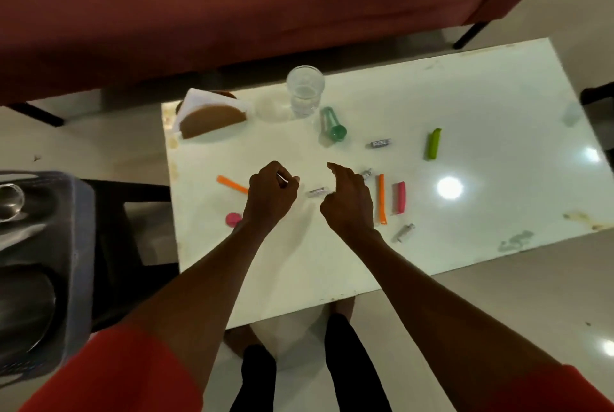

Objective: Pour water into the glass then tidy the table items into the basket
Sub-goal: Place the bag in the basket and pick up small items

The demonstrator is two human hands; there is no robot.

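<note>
A clear glass [305, 90] with water stands at the far edge of the white table [465, 106]. Scattered on the table are small coloured clips: orange [231, 183], orange [382, 198], pink [399, 197], green [434, 144], a pink cap [233, 219], a teal item [333, 123] and small silver pieces [318, 191], [381, 143], [404, 232]. My left hand [270, 194] is closed on a small silver item. My right hand [347, 200] hovers beside the silver piece, index finger out, holding nothing. The grey basket [78, 229] sits at the left.
A napkin holder [212, 119] with white napkins stands at the table's far left corner. A dark red sofa [232, 13] runs behind the table. The basket holds a steel jug [23, 305] and a glass [10, 202], on a dark stool.
</note>
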